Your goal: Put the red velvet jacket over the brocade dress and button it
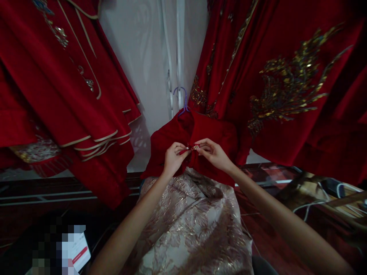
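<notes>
A red jacket (212, 131) hangs from a purple hanger (185, 100) in front of me. At its front opening, a small red frog closure with shiny beads (195, 147) spans the gap between my hands. My left hand (175, 157) is closed, pinching the left end of the closure between thumb and fingers. Closed in a pinch as well, my right hand (213, 153) grips the beaded right end. The two hands are nearly touching. Below the jacket, a pale brocade fabric (186, 225) with a metallic leaf pattern lies beneath my forearms.
Red garments with pale piping (71, 88) hang at left. At right hangs a red garment with gold sequin embroidery (289, 84). Behind is a white wall (134, 49). A lit phone screen (78, 248) shows at lower left, and a wooden piece with white cables (341, 202) stands at right.
</notes>
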`<action>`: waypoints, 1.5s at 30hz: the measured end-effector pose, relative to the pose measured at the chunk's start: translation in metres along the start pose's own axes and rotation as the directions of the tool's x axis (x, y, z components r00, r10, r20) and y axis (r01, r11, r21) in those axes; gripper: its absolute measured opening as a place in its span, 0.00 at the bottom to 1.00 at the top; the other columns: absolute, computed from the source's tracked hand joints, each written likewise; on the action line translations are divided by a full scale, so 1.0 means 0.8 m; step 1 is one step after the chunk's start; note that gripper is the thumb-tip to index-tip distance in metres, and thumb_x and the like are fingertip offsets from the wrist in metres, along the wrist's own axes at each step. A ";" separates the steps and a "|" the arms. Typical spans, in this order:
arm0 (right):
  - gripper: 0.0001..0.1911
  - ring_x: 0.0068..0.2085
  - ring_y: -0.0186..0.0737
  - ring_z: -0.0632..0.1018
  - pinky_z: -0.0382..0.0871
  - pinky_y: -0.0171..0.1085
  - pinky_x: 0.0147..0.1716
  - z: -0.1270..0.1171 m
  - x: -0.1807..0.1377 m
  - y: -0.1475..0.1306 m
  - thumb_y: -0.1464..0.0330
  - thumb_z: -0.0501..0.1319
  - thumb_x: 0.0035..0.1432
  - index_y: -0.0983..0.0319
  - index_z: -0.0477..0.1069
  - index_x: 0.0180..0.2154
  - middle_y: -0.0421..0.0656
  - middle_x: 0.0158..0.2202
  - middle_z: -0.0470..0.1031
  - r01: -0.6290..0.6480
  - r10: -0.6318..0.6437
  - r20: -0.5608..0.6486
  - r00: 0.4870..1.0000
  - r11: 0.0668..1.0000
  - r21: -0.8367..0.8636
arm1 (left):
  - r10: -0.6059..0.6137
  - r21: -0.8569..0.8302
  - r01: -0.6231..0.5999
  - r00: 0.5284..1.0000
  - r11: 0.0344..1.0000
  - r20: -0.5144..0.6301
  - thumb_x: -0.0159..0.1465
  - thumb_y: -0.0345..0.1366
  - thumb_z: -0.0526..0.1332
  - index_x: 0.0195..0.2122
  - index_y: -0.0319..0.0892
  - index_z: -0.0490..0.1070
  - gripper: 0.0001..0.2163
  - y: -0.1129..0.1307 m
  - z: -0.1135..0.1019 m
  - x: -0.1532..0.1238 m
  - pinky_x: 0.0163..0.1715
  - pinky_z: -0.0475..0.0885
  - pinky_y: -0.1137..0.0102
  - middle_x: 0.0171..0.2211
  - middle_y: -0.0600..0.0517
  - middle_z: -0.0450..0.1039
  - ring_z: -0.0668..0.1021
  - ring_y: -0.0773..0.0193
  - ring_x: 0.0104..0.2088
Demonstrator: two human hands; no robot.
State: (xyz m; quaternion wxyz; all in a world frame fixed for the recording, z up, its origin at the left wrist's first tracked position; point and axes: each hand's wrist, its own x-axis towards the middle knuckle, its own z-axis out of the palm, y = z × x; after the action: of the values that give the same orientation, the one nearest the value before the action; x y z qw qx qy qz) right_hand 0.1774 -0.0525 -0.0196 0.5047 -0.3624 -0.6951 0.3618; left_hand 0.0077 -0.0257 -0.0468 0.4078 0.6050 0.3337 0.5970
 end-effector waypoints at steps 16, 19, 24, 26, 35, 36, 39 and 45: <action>0.09 0.34 0.34 0.74 0.72 0.34 0.32 0.008 0.004 -0.024 0.69 0.57 0.56 0.58 0.62 0.41 0.41 0.34 0.70 0.139 -0.147 0.000 0.989 0.935 -0.326 | 0.031 0.286 -0.061 0.994 0.956 0.108 0.51 0.28 0.61 0.29 0.39 0.70 0.04 0.024 -0.002 0.001 0.33 0.73 0.73 0.30 0.50 0.76 0.79 0.64 0.32; 0.08 0.33 0.34 0.74 0.72 0.34 0.32 0.008 0.003 -0.030 0.69 0.56 0.56 0.58 0.62 0.40 0.41 0.33 0.70 0.165 -0.186 -0.016 0.982 0.905 -0.393 | 0.029 0.297 -0.066 0.991 0.952 0.127 0.53 0.29 0.60 0.32 0.39 0.71 0.05 0.030 0.001 -0.004 0.31 0.74 0.73 0.29 0.50 0.77 0.79 0.66 0.30; 0.07 0.33 0.36 0.74 0.72 0.36 0.32 0.009 0.002 -0.033 0.67 0.56 0.57 0.58 0.63 0.39 0.42 0.33 0.71 0.164 -0.195 -0.043 0.980 0.909 -0.382 | 0.052 0.277 -0.083 0.992 0.957 0.116 0.54 0.34 0.62 0.31 0.39 0.71 0.05 0.031 0.003 -0.005 0.30 0.75 0.73 0.28 0.49 0.76 0.79 0.66 0.29; 0.09 0.33 0.36 0.74 0.73 0.36 0.32 0.009 0.002 -0.031 0.66 0.57 0.56 0.58 0.64 0.40 0.42 0.34 0.71 0.155 -0.183 -0.046 0.982 0.922 -0.354 | 0.059 0.290 -0.091 0.991 0.953 0.117 0.54 0.33 0.62 0.30 0.39 0.71 0.05 0.029 0.003 -0.003 0.31 0.75 0.72 0.28 0.49 0.77 0.79 0.66 0.29; 0.17 0.31 0.33 0.74 0.71 0.34 0.30 0.002 0.009 -0.018 0.62 0.62 0.51 0.58 0.62 0.41 0.39 0.32 0.69 0.083 -0.097 -0.053 0.994 0.972 -0.222 | 0.104 0.346 -0.171 0.973 0.923 0.205 0.55 0.31 0.59 0.31 0.40 0.71 0.03 0.037 0.002 -0.005 0.32 0.74 0.73 0.29 0.50 0.76 0.79 0.66 0.30; 0.17 0.30 0.33 0.74 0.71 0.34 0.30 0.001 0.010 -0.017 0.62 0.63 0.50 0.58 0.61 0.41 0.39 0.31 0.69 0.079 -0.091 -0.049 0.995 0.976 -0.202 | 0.115 0.360 -0.195 0.966 0.913 0.232 0.56 0.31 0.59 0.31 0.40 0.71 0.03 0.039 0.001 -0.004 0.32 0.74 0.73 0.29 0.51 0.76 0.79 0.66 0.30; 0.19 0.29 0.32 0.73 0.71 0.35 0.31 -0.004 0.013 -0.014 0.63 0.64 0.48 0.58 0.61 0.41 0.38 0.31 0.69 0.062 -0.068 -0.034 0.997 0.986 -0.152 | 0.142 0.417 -0.265 0.942 0.870 0.303 0.56 0.31 0.58 0.30 0.41 0.70 0.02 0.045 -0.002 -0.002 0.31 0.72 0.74 0.27 0.52 0.75 0.78 0.66 0.28; 0.19 0.31 0.32 0.72 0.70 0.35 0.33 -0.013 0.019 -0.012 0.66 0.63 0.48 0.59 0.59 0.41 0.38 0.31 0.67 0.043 -0.039 0.037 0.999 0.993 -0.109 | 0.153 0.470 -0.348 0.902 0.811 0.404 0.57 0.32 0.57 0.28 0.42 0.69 0.03 0.054 -0.002 0.005 0.29 0.69 0.75 0.25 0.54 0.74 0.76 0.67 0.27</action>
State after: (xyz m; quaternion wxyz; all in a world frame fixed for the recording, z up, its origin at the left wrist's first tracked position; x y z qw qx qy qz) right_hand 0.1825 -0.0423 -0.0022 0.4791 -0.3691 -0.7298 0.3188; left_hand 0.0031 -0.0416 -0.0063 0.1930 0.8285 0.3240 0.4140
